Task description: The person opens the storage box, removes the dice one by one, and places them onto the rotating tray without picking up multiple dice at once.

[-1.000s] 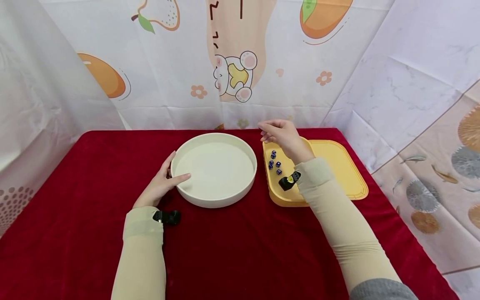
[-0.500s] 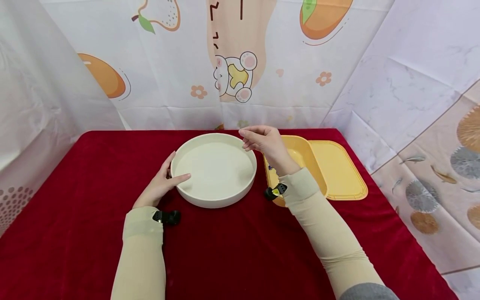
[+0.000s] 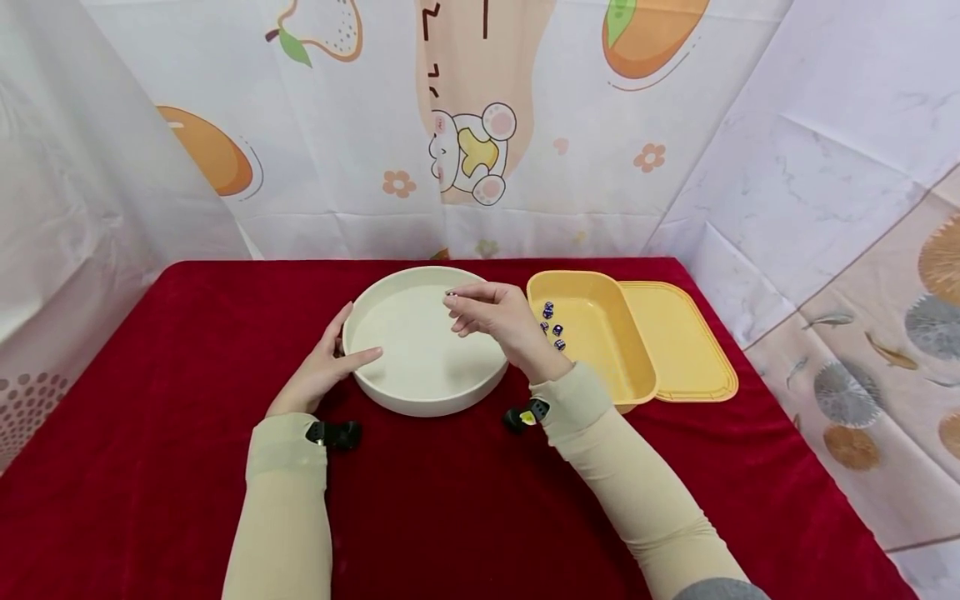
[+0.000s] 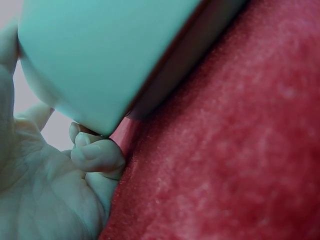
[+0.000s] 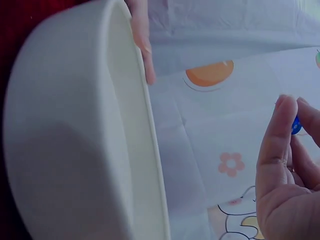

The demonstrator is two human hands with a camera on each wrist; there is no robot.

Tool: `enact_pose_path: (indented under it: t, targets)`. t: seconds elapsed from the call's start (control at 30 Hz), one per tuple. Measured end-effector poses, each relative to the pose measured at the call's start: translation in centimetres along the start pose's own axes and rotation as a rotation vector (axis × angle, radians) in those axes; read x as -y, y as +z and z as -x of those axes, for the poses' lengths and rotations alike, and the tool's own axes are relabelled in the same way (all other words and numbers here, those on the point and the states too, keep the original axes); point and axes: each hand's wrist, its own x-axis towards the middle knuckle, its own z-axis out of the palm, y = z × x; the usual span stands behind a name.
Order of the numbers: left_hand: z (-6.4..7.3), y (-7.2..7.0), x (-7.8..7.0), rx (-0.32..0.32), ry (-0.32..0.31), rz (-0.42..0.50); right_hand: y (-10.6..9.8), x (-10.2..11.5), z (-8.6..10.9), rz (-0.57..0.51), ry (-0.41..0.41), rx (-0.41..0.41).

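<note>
A round cream tray [image 3: 420, 350] with a raised wall rests on the red cloth. My left hand [image 3: 318, 367] grips its left side, thumb over the rim; in the left wrist view, fingers [image 4: 97, 155] curl at the tray's lower edge. Over the tray's right part, my right hand [image 3: 502, 321] pinches a small blue die [image 5: 296, 126] between thumb and fingertips, which hide most of it. Several dark blue dice [image 3: 558, 330] with white dots lie at the left side of a yellow rectangular box [image 3: 615, 350], to the right of the tray.
A flat yellow lid [image 3: 686, 350] lies right of the box, partly behind its wall. The red cloth [image 3: 420, 508] covers the table. A printed curtain [image 3: 337, 167] hangs along the table's back edge, and more sheets hang at both sides.
My right hand has moved left and lower, from over the yellow box to over the round tray, with the die between its fingertips. My left hand and the tray have stayed in place.
</note>
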Motion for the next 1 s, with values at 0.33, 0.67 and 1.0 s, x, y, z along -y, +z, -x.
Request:
enact_pose_path:
  t: [0.33, 0.67, 1.0]
  targets:
    - [0.2, 0.1, -0.1, 0.01, -0.01, 0.011, 1.0, -2.7, 0.0, 0.003, 0.045, 0.053]
    - [0.0, 0.2, 0.0, -0.003, -0.015, -0.003, 1.3, -5.1, -1.3, 0.037, 0.157, 0.058]
    - [0.0, 0.0, -0.1, -0.002, -0.017, -0.005, 1.7, -5.6, -2.5, 0.178, 0.256, 0.105]
